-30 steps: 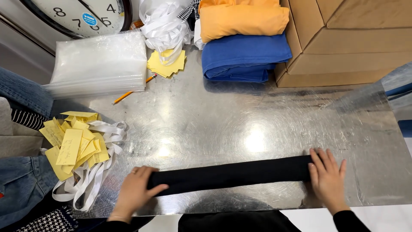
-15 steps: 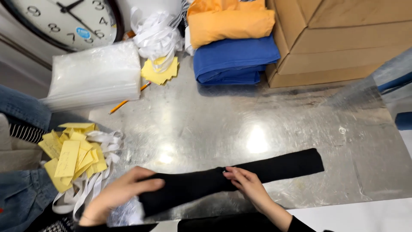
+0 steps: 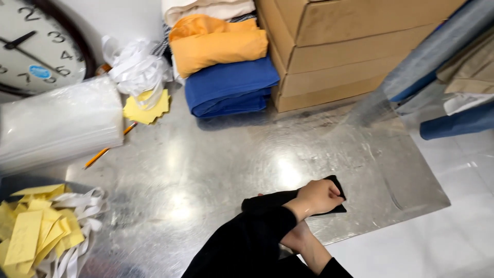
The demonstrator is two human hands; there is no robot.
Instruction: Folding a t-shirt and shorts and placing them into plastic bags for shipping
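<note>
- Watching from the head camera, I see the black cloth (image 3: 288, 202) now bunched into a short folded bundle at the near edge of the metal table (image 3: 216, 170), right of centre; a second ago it lay stretched out as a long strip along that edge.
- My left hand (image 3: 316, 197) is crossed over to the right and rests on top of the bundle, fingers curled narrow and pressing down on the cloth.
- My right hand (image 3: 298, 238) sits under the left forearm, mostly hidden; I cannot tell whether it is wide or gripping anything.
- Earlier the hands were at opposite ends of the strip; now they overlap.
- Far across the table sit the folded blue cloth (image 3: 230, 87) and orange cloth (image 3: 218, 49), beside the cardboard boxes (image 3: 334, 46).
- At the near left lie yellow tags (image 3: 31, 231) on white ribbon.
</note>
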